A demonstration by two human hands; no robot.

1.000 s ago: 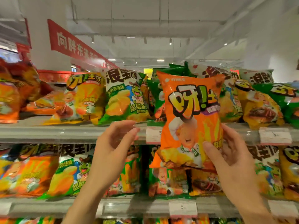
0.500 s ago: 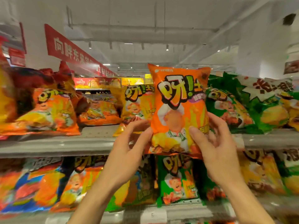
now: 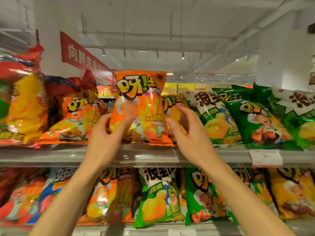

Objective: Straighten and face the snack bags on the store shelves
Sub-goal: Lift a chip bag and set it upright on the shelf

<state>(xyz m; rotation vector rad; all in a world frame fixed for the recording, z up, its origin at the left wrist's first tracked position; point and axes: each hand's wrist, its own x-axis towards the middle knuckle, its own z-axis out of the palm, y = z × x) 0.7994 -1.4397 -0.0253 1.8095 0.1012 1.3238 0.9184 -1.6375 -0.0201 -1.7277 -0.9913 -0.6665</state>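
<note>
Overall, the facing job looks only partly done, judging by how the stock lies. Upper shelf (image 3: 51, 155), running across just beyond both hands: bags to the far side of the left hand slump and overlap, among them a tilted orange bag (image 3: 76, 120) lying back just past that hand; green bags (image 3: 252, 120) beyond the right hand lean backwards rather than stand. Lower shelf, beneath the forearms: its row of bags (image 3: 158, 198) stands more or less upright with fronts outward, though crowded, so less seems left to do there.

Upright orange bag (image 3: 139, 106), between the two hands: it stands at the front lip of the upper shelf, label forward, and appears close to its final place. Left hand (image 3: 104, 138): fingers and thumb curl onto the bag's lower left corner, grasping it. Right hand (image 3: 189, 133): just beside the bag's lower right edge, fingers loosely bent; no clear contact is visible, so it seems released, its fingertips near a yellow bag (image 3: 172, 106) partly hidden behind the orange one.
</note>
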